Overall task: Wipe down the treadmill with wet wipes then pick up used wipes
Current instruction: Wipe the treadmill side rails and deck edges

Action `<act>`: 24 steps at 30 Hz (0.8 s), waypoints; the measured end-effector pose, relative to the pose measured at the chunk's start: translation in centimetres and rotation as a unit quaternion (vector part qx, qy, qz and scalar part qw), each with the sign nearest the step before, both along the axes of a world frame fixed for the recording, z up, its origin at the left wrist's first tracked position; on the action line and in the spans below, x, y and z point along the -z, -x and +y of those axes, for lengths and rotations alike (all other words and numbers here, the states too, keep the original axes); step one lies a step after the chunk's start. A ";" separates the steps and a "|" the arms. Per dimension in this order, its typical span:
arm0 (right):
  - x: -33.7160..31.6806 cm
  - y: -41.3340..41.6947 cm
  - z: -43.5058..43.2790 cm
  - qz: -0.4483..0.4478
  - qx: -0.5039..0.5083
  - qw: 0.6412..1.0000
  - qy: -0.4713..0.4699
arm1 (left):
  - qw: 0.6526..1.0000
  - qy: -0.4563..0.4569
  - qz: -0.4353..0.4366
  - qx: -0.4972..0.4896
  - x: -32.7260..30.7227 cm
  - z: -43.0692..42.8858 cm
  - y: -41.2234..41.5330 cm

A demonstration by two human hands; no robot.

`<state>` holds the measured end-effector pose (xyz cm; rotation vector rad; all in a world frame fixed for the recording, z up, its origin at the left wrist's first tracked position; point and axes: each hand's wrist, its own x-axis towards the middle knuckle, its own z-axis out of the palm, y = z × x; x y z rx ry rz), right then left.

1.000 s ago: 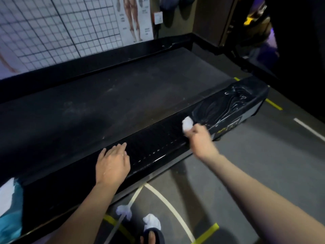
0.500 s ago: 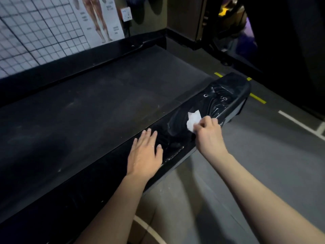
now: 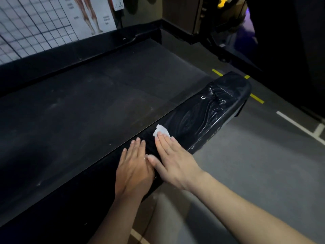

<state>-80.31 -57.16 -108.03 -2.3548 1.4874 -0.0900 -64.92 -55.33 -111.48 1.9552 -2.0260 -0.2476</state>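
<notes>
Treadmill (image 3: 105,103) deck lies with its long axis running from the lower left of the view to the upper right, belt dark and dusty. Its near side rail (image 3: 202,118) follows the same line and ends in a rounded cap that points to the upper right, glossy with wet smears. The wet wipe (image 3: 161,130), a small crumpled white wad, sits on top of this near rail, short of the cap, close to the rail's belt-side edge. The right hand (image 3: 174,161) lies flat on it, fingers straight and together, fingertips pressing the wipe down; the wad pokes out beyond them toward the cap. The left hand (image 3: 134,166) rests flat on the same rail just beside it, fingers straight and together, holding nothing, the right thumb touching it. Grey floor (image 3: 255,164) with painted lines lies along the near edge
</notes>
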 end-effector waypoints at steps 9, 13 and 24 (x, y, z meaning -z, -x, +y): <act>-0.4 1.4 -3.5 0.014 0.045 0.999 -0.014 | 0.999 -0.032 -0.018 -0.023 -0.8 0.0 0.4; -0.8 3.5 2.1 -0.035 -0.040 0.999 0.004 | 0.998 -0.038 -0.028 -0.038 -0.6 0.1 0.5; 0.4 2.1 -9.6 0.084 0.028 0.996 -0.005 | 0.997 -0.048 -0.027 -0.049 -0.6 0.1 0.4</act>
